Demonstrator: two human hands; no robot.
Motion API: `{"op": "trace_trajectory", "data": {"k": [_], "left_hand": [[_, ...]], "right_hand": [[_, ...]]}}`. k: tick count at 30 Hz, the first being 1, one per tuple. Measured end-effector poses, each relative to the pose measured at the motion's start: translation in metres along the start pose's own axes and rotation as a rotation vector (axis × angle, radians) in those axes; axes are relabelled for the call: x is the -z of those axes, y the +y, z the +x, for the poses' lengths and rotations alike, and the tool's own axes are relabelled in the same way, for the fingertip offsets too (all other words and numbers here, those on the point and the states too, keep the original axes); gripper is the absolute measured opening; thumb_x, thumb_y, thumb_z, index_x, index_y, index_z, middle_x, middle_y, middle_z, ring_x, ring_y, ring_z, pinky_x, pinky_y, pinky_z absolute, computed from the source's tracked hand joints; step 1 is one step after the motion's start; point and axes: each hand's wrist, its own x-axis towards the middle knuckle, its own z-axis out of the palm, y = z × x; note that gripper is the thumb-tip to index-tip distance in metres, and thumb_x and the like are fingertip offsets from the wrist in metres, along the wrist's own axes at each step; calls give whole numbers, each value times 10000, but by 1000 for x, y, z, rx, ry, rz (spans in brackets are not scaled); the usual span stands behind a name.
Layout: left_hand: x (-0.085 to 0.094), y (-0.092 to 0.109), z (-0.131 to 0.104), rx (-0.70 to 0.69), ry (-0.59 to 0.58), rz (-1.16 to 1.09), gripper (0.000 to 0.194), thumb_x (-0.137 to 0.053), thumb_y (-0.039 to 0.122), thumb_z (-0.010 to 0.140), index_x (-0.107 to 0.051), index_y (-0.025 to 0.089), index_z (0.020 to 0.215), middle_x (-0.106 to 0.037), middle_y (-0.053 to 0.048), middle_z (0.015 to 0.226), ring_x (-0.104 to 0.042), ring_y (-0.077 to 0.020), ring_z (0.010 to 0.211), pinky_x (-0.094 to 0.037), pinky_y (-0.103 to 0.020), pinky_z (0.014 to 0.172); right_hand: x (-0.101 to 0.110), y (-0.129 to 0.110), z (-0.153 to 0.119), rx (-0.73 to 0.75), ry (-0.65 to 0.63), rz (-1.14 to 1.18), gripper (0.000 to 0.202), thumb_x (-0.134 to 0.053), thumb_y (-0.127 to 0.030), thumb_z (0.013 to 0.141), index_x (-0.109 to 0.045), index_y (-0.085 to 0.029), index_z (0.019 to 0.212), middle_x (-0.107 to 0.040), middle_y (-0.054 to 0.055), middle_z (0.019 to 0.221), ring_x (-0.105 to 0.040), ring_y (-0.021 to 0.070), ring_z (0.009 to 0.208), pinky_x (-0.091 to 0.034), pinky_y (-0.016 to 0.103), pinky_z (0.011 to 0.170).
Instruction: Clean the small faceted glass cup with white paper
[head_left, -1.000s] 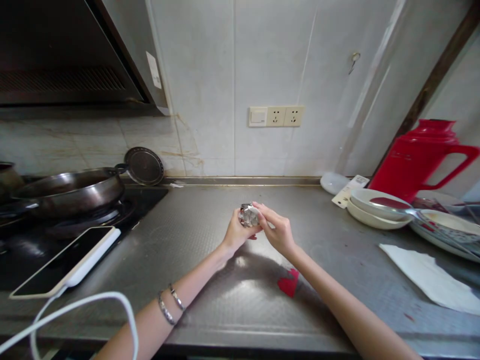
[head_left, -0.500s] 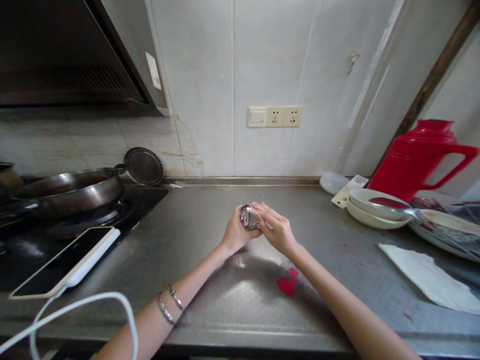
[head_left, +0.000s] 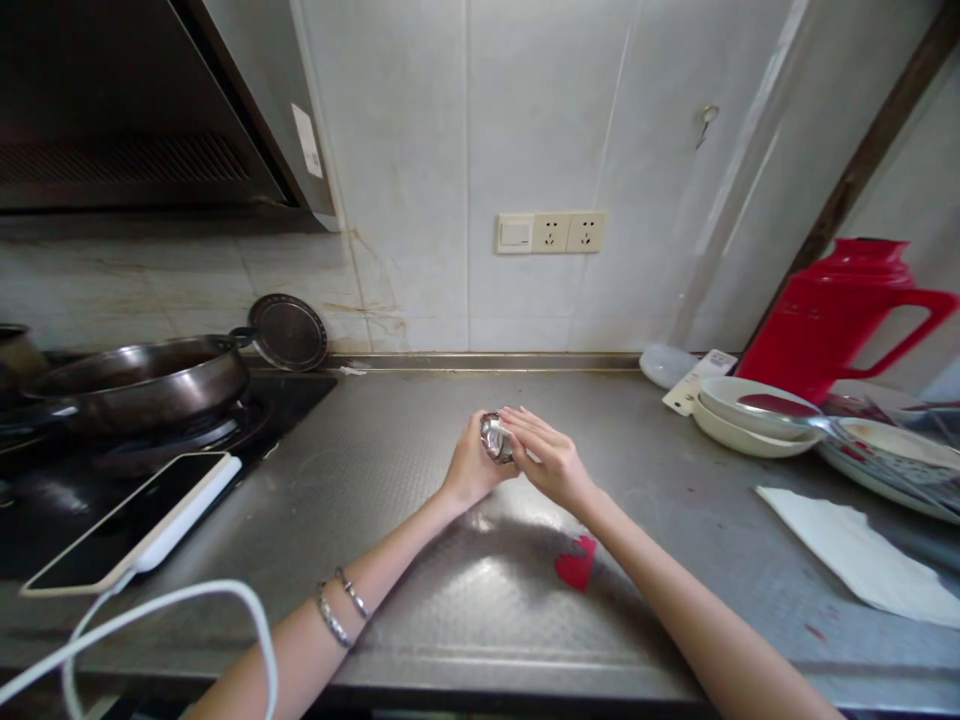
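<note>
A small, shiny silver rounded thing (head_left: 495, 438) is held up above the middle of the steel counter (head_left: 405, 420); its exact kind I cannot make out. My left hand (head_left: 471, 468) wraps around it from the left and below. My right hand (head_left: 551, 455) lies over its right side, fingers together and pressed on it, covering part of it. Below the hands a torn red scrap (head_left: 576, 565) lies flat on the counter. Two silver bracelets (head_left: 342, 608) circle my left forearm.
At left, a metal pan (head_left: 150, 385) sits on the black stove beside a phone (head_left: 124, 530) with a white cable (head_left: 172, 597). To the right stand a red thermos jug (head_left: 836, 320), stacked bowls (head_left: 750, 430) and a white paper sheet (head_left: 862, 560). Wall sockets (head_left: 568, 233) are at the back.
Both hands stay around the silver thing. The right fingers have shifted very slightly on it, and the thing appears a little turned.
</note>
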Motion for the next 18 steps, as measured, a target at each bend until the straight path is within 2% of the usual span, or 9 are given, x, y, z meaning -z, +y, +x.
{"op": "trace_trajectory", "data": {"k": [3, 6, 8, 10, 13, 16, 18], "left_hand": [[-1, -4, -2, -69, -9, 34, 747, -815, 172, 488, -454, 211, 1141, -618, -64, 1063, -616, -223, 938, -466, -342, 836], [-1, -5, -2, -83, 8, 79, 717, -822, 220, 502, -474, 210, 1129, -617, -68, 1055, -610, -231, 944, -464, -352, 839], [-1, -4, -1, -59, 22, 85, 734, -839, 261, 487, -480, 206, 1125, -626, -68, 1042, -612, -235, 941, -466, -360, 841], [-1, -4, -1, -21, 29, 55, 762, -853, 287, 470, -478, 200, 1127, -637, -66, 1032, -618, -230, 933, -473, -356, 835], [-2, -5, 1, 53, 28, -35, 728, -851, 296, 483, -490, 181, 1104, -652, -57, 986, -632, -197, 871, -498, -316, 774], [-4, -7, 2, 141, -9, -158, 663, -829, 285, 518, -490, 166, 1074, -644, -18, 866, -619, -137, 690, -510, -245, 587], [-6, -6, 1, 200, -41, -234, 643, -822, 295, 533, -474, 164, 1057, -621, 9, 794, -586, -106, 585, -487, -210, 474]], "right_hand": [[-1, -1, 0, 3, 0, -4, 312, -460, -184, 909, -635, -230, 1163, -640, 56, 1213, -572, 213, 1172, -445, 457, 1051], [-5, 0, 1, -128, 80, 11, 296, -453, -210, 920, -656, -224, 1134, -663, 66, 1172, -612, 221, 1117, -478, 431, 1016], [-6, 1, 0, -234, 120, 19, 288, -452, -244, 925, -670, -235, 1113, -690, 62, 1117, -650, 230, 1052, -525, 411, 955], [-6, 2, 0, -281, 136, 21, 286, -452, -272, 926, -679, -248, 1098, -702, 54, 1091, -665, 235, 1019, -549, 402, 915], [-5, 0, -1, -194, 113, 28, 288, -456, -257, 922, -674, -255, 1111, -683, 47, 1136, -636, 229, 1077, -516, 415, 969], [-6, -2, -1, -88, 69, 42, 303, -472, -222, 912, -649, -256, 1156, -656, 41, 1187, -583, 221, 1155, -470, 426, 1027], [-7, -2, -1, -104, 73, 50, 309, -465, -223, 915, -645, -253, 1164, -650, 39, 1196, -578, 223, 1160, -468, 426, 1030]]}}
